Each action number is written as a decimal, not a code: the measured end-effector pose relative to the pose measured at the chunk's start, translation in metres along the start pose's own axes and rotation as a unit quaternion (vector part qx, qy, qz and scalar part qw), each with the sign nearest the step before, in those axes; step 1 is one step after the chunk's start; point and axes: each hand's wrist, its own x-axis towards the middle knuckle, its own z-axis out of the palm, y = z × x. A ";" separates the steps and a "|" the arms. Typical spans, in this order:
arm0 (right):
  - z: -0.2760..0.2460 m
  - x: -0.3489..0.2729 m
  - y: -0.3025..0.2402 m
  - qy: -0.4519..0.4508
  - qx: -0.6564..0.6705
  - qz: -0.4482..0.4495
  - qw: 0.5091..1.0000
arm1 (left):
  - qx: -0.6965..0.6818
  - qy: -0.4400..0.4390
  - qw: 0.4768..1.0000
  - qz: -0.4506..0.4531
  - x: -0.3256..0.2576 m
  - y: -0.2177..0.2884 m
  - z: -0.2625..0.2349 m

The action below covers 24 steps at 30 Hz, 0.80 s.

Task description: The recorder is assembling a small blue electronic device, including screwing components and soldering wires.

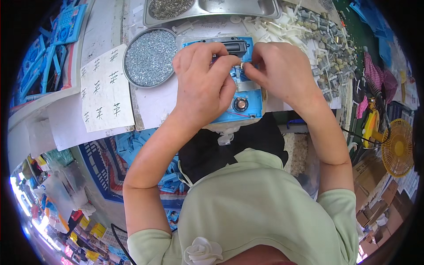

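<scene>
An open blue plastic casing (256, 106) lies in front of me at the table's edge, with a round speaker (240, 104) and a thin red wire in its near half. A dark grey rectangular part (235, 47) sits at its far end. My left hand (205, 79) is over the casing's left side, its fingers curled in. From the right, my right hand (285, 73) has thumb and index finger closed together by the casing's middle. Both hands' fingertips come close together over a small metallic part there. What they pinch is mostly hidden.
A round metal dish of small screws (150, 57) stands left of the casing, beside a handwritten paper sheet (106, 90). Behind is a steel tray (212, 20). White plastic parts (287, 27) and small motors (324, 48) are heaped at right. Blue casings (37, 66) fill a far-left box.
</scene>
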 end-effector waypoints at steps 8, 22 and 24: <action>0.002 -0.002 0.011 -0.026 0.149 0.069 0.986 | 0.084 -0.039 0.996 0.005 0.001 0.014 -0.001; -0.007 -0.002 0.012 -0.063 0.160 0.085 0.982 | 0.048 -0.032 0.997 -0.051 -0.004 0.023 0.012; -0.002 -0.005 0.024 -0.093 0.307 0.147 0.936 | 0.051 -0.030 0.997 -0.043 -0.003 0.023 0.013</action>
